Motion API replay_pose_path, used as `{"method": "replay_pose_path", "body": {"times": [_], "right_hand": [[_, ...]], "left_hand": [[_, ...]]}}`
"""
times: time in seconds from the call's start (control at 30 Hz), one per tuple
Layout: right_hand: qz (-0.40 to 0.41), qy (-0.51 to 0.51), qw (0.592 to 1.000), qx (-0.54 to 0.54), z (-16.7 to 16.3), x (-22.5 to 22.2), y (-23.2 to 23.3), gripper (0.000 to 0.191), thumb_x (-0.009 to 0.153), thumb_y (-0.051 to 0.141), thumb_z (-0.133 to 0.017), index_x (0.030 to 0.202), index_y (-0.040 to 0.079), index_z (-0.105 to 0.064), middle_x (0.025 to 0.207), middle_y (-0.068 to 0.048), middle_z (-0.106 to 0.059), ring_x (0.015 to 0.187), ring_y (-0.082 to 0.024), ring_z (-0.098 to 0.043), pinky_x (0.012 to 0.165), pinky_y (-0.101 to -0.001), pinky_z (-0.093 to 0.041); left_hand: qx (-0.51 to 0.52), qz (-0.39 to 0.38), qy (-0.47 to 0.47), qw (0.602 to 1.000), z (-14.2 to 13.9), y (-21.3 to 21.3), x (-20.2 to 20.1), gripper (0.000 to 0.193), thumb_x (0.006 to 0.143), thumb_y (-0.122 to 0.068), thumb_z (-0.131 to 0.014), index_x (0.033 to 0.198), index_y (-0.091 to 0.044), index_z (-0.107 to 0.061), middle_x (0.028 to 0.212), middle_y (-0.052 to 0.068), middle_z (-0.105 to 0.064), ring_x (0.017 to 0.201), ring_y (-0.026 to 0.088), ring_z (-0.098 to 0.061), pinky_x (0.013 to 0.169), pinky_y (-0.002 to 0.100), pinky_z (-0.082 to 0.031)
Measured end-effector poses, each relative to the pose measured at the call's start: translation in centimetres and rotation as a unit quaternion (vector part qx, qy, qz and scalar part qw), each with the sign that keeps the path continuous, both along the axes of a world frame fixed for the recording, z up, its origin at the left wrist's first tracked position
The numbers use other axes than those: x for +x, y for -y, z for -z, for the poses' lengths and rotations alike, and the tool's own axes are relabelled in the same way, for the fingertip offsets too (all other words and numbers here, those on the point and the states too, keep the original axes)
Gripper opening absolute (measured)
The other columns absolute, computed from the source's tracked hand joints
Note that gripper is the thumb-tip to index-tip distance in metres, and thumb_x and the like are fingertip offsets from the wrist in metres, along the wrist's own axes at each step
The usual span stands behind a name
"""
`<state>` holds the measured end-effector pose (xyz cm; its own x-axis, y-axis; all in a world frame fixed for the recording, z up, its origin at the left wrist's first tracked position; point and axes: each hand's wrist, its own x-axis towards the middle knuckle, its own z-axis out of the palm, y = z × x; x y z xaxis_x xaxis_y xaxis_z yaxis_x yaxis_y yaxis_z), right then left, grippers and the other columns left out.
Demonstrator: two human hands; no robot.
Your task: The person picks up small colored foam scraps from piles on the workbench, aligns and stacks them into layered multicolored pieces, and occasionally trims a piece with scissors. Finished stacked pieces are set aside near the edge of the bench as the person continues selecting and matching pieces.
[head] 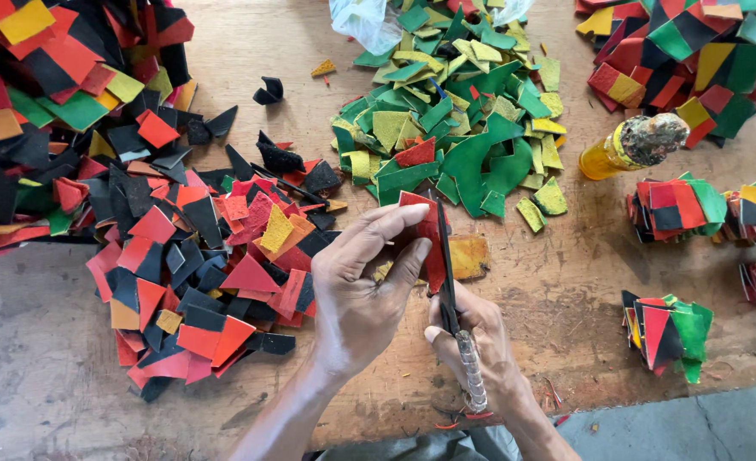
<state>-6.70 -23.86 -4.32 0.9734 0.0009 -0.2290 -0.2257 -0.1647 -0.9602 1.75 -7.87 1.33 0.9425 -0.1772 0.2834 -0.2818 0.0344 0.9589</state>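
Note:
My left hand point(365, 286) pinches a red leather scrap point(429, 243) between thumb and fingers near the table's middle. My right hand point(480, 350) grips a pair of scissors point(450, 294) with a wrapped metal handle; the dark blades point away from me and lie along the scrap's right edge. A yellow-brown piece point(470, 256) lies on the wood just right of the blades.
A heap of red and black scraps point(198, 273) spreads left of my hands. Green and yellow scraps point(455, 119) pile up ahead. Stacks of multicoloured sewn patches point(668, 329) sit right, beside an orange glue bottle point(625, 145). A clear plastic bag point(361, 21) lies at the back.

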Motion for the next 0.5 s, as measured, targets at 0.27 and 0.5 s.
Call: {"method": "replay_pose_path", "body": {"times": [0.27, 0.5], "right_hand": [[0.006, 0.03, 0.999, -0.031, 0.6, -0.1, -0.1, 0.011, 0.081, 0.009, -0.066, 0.079, 0.006, -0.056, 0.066, 0.001, -0.05, 0.057, -0.008, -0.045, 0.05, -0.0279, -0.038], [0.026, 0.086, 0.993, -0.072, 1.2, -0.1, -0.5, 0.013, 0.085, 0.009, -0.067, 0.079, 0.006, -0.055, 0.063, 0.003, -0.048, 0.055, -0.006, -0.043, 0.049, -0.0266, -0.037]], "left_hand": [[0.023, -0.006, 0.011, 1.0, -0.3, 0.0, 0.0, 0.03, 0.094, 0.007, -0.073, 0.122, -0.001, -0.07, 0.12, 0.01, -0.073, 0.1, 0.011, -0.072, 0.085, 0.023, -0.062], [-0.021, 0.0, -0.008, 1.0, 0.2, 0.1, 0.0, 0.029, 0.093, 0.008, -0.073, 0.121, 0.0, -0.069, 0.125, 0.009, -0.066, 0.106, 0.011, -0.071, 0.09, 0.025, -0.063]]}}
